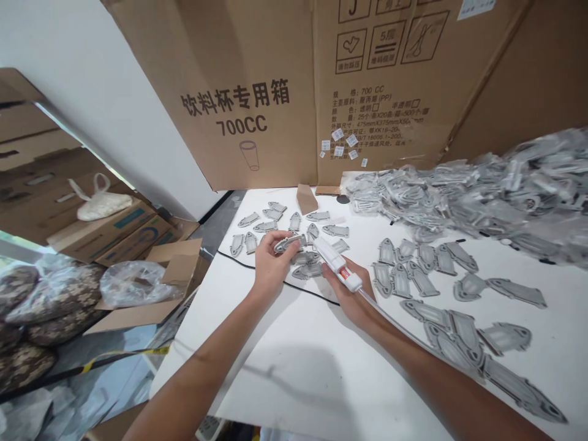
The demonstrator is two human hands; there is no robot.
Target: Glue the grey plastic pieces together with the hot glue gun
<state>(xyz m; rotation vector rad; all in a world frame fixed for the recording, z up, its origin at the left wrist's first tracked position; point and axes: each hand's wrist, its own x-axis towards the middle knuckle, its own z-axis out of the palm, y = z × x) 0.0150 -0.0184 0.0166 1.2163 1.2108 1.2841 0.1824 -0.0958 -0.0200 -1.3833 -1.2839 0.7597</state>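
Note:
My left hand (274,260) pinches a grey plastic part (290,243), flat with one pointed end, above the white table (271,343). In my right hand (351,288) is a white corded hand tool (337,263) with a red switch; its narrow end points toward the part, and whether the two touch I cannot tell. The white cord (399,327) runs back along my right forearm. Several similar grey parts (269,226) lie around and beyond my hands, and more grey parts (404,269) are spread on the right.
A heap of grey parts in clear plastic bags (427,190) covers the back right. Behind stands a tall cardboard box (257,61) with small labels stuck on it. A dark cable (239,260) crosses the table. Open cartons (179,275) and patterned sacks (59,324) are at the left.

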